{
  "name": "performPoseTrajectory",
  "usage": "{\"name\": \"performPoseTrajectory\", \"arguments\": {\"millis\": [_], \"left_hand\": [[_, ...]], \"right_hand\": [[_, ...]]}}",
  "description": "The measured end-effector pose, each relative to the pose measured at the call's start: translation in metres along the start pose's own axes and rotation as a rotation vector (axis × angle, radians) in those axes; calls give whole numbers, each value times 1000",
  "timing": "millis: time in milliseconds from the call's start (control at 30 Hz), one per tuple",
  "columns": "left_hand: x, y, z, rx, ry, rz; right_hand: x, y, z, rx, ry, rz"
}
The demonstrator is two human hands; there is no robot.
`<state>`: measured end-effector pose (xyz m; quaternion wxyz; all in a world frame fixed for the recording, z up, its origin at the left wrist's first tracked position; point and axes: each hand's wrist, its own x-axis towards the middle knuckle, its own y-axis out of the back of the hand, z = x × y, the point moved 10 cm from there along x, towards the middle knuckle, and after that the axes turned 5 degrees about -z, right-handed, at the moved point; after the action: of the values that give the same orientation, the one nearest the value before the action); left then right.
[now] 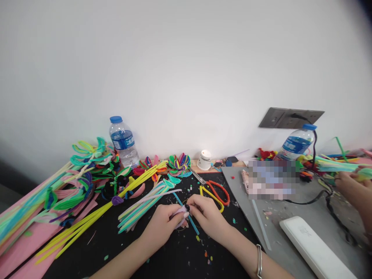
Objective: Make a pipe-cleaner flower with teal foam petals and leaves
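Near the middle of the black mat, my left hand pinches a pale lilac pipe-cleaner piece. My right hand meets it from the right, its fingers closed at a small black tip on the same piece. A blue pipe cleaner passes beneath the hands. Just behind them are red-handled scissors and a bent yellow pipe cleaner. Left of my hands lies a bundle of pastel pipe cleaners.
Pipe-cleaner flowers and long yellow stems cover the left side. Water bottles and a white cup stand by the wall. On the grey surface right lies a white case; another person's hand is at far right.
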<state>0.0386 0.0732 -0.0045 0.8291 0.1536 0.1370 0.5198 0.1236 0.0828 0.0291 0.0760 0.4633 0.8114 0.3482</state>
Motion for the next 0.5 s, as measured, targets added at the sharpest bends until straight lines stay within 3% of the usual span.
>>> {"name": "performPoseTrajectory", "arguments": {"millis": [333, 500], "left_hand": [[1, -3, 3, 11, -37, -43], [3, 5, -15, -149, 49, 46]], "right_hand": [[-1, 1, -8, -53, 39, 14], [-7, 45, 25, -286, -231, 277]]}}
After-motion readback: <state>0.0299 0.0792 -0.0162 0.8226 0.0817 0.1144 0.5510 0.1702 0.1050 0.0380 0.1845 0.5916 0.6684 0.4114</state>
